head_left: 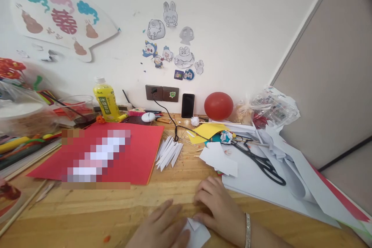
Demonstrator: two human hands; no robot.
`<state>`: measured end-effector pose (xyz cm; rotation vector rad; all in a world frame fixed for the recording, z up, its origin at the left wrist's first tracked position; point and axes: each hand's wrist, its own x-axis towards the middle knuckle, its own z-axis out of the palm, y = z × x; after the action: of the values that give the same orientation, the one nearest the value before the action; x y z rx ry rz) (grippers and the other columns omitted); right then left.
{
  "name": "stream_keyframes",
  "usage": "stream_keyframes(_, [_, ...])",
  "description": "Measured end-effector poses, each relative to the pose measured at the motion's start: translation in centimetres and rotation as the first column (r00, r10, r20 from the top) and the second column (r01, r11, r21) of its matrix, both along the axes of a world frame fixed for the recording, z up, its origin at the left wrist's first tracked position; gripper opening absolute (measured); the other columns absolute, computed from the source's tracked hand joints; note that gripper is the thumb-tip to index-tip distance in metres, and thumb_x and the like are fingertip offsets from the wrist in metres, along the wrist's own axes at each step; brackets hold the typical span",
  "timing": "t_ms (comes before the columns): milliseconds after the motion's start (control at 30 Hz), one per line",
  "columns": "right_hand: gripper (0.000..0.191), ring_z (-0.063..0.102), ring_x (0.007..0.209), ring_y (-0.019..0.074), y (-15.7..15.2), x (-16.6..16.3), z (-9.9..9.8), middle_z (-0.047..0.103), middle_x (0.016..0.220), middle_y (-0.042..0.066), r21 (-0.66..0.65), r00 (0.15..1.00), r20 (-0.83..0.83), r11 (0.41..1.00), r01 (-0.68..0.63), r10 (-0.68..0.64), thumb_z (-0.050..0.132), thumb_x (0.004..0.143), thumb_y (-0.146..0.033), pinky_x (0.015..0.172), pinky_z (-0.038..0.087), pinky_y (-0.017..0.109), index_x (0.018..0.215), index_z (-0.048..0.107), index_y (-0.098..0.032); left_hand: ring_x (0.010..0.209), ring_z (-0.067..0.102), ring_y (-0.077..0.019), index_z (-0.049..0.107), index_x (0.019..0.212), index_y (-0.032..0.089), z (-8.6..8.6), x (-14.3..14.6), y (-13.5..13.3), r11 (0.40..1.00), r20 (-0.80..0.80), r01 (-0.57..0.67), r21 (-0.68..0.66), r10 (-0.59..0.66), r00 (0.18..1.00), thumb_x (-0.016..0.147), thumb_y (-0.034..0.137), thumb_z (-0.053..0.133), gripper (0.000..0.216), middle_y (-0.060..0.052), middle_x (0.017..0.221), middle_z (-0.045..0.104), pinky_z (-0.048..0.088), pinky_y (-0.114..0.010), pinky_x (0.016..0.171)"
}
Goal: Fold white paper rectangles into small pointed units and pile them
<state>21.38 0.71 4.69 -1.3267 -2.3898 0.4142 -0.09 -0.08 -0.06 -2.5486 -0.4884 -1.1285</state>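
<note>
**Both hands pressing a small white paper piece at the lower centre of the frame**

We are looking down at a wooden table (87, 209). At the bottom centre, we are pressing a small white paper piece (197, 232) flat against the wood. Our left hand (159, 228) is lying palm down on its left part, fingers loosely extended and close together, gripping nothing. Our right hand (216, 209) is sitting just above and right of the paper, fingers curled narrow, fingertips (200, 217) touching its upper edge; a bracelet (248, 229) is circling that wrist. Most of the paper is hidden under the hands. The visible part is showing a folded corner pointing toward the upper left of the frame; the long axis appears to be running from upper left to lower right, but we cannot tell for certain, since the bottom edge of the frame is cutting it off.

In mid-frame, a row of folded white strips (168, 153) is lying fanned, tips pointing toward the lower left. Left of them a red sheet (145, 143) is lying flat. Right of centre, black scissors (261, 161) are resting on white sheets (250, 180), blades pointing lower right. Further back, near the wall, a yellow bottle (105, 100) is standing upright, a phone (188, 105) is leaning against the wall, and a red balloon (218, 105) is sitting just right of it.
</note>
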Motion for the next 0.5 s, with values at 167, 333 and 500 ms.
stream_keyframes(167, [0.022, 0.052, 0.081, 0.0188, -0.3, 0.5, 0.8, 0.063, 0.08, 0.001, 0.059, 0.989, 0.118, 0.995, 0.077, -0.084, 0.076, 0.08, -0.032, 0.078, 0.035, 0.033, 0.071, 0.063, -0.017, 0.101, 0.061, -0.0255, 0.068, 0.096, 0.018, 0.7, -0.7, 0.0, 0.971, -0.187, -0.199, -0.131, 0.173, 0.967, 0.093, 0.05, 0.055, 0.034, -0.004, 0.101, 0.071, 0.047, -0.036, 0.091])
stream_keyframes(333, [0.046, 0.055, 0.074, 0.0193, -0.8, 0.3, 1.2, 0.063, 0.068, 0.002, -0.11, 0.964, 0.248, 0.986, 0.125, -0.095, 0.079, 0.068, -0.057, 0.075, 0.035, 0.034, 0.056, 0.059, -0.017, 0.102, 0.06, -0.0237, 0.068, 0.093, 0.018, -2.0, 0.0, 0.0, 0.956, -0.086, -0.282, 0.074, 0.288, 0.954, 0.097, 0.028, 0.047, 0.024, -0.004, 0.1, 0.07, 0.042, -0.036, 0.097])
stream_keyframes(500, [0.044, 0.054, 0.078, 0.0219, 0.0, 0.6, 0.8, 0.063, 0.076, 0.002, -0.021, 0.959, 0.191, 0.976, 0.217, -0.209, 0.083, 0.065, -0.054, 0.074, 0.036, 0.035, 0.063, 0.059, -0.018, 0.107, 0.062, -0.017, 0.065, 0.108, 0.02, 0.6, -0.4, 0.4, 0.996, -0.342, -0.086, 0.019, 0.088, 0.936, 0.097, 0.013, 0.043, 0.026, -0.001, 0.119, 0.067, 0.046, -0.027, 0.096])
